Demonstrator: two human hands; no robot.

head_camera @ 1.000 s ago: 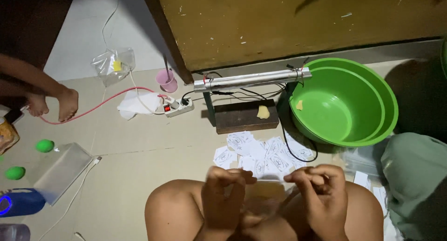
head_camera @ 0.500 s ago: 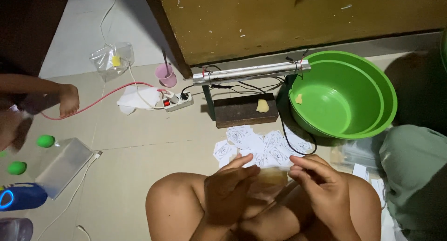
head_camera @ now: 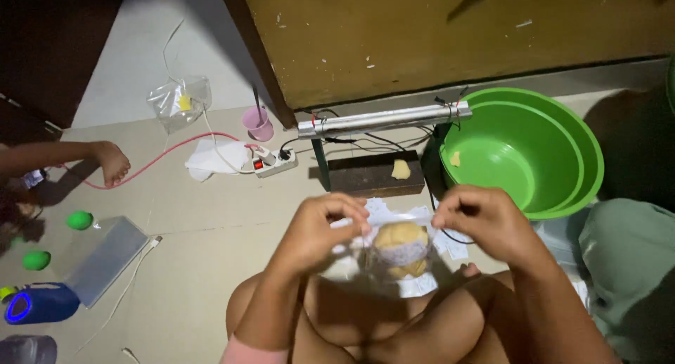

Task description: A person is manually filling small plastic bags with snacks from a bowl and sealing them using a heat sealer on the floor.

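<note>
Head view: left hand and right hand pinch a clear bag holding a yellowish lump; bag edges barely visible, paper labels beneath mostly hidden.

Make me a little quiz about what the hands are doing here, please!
1. True or false: both hands pinch the top of one clear bag.
2. What sits inside that bag? A) a green ball B) a yellowish round piece of food C) a pink cup
3. What colour is the big basin beside the right hand?

Key
1. True: the left hand and the right hand each grip an upper corner.
2. B: the yellowish piece hangs between the hands.
3. Green.
</note>
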